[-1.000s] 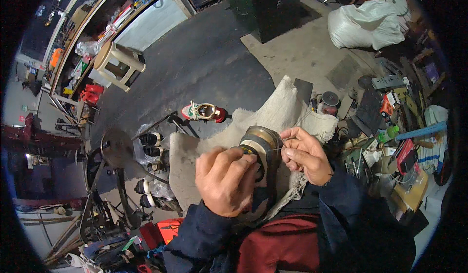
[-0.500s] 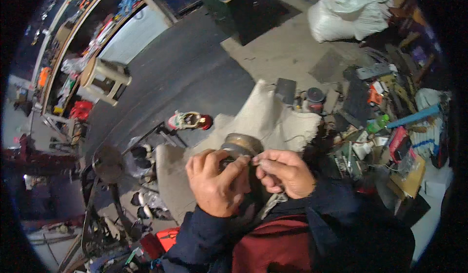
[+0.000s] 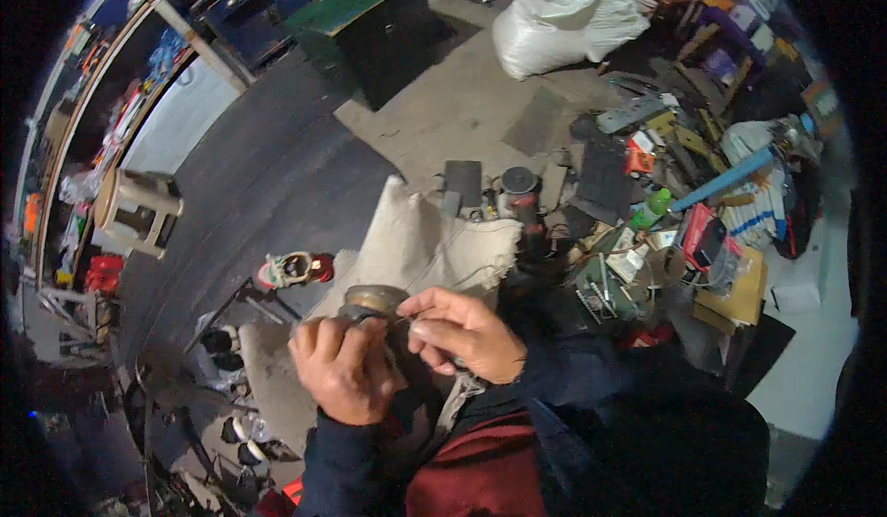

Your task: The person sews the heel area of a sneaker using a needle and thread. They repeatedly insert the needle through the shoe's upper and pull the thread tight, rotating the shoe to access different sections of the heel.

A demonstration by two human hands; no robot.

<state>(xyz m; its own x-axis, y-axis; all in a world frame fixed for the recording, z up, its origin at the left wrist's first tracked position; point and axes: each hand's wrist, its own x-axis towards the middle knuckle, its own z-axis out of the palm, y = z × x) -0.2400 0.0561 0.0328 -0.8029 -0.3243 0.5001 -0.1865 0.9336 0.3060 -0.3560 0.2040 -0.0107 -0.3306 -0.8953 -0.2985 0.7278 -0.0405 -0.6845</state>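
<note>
On my lap, over a cream cloth [image 3: 420,240], lies a dark piece with a rounded tan-brown end [image 3: 374,295]; it looks like a shoe, though my hands cover most of it. My left hand [image 3: 342,369] is closed over its near left side, fingers curled and knuckles up. At its right edge my right hand [image 3: 467,337] pinches with thumb and forefinger. What sits in that pinch is too small to make out. Beyond my left hand a single red and cream shoe [image 3: 296,269] lies on the dark mat.
Loose tools and parts, with a green bottle [image 3: 651,207] and a blue bar [image 3: 725,180], crowd the right. A round dark tin [image 3: 520,182] stands past the cloth. A beige stool [image 3: 139,210] is at the left, a green-topped chest [image 3: 356,27] and white sack [image 3: 568,23] far off.
The whole scene has slid left in the picture as the view turned. Both hands stay at the rounded piece; the right still pinches beside it, and the left covers it in a tighter curl.
</note>
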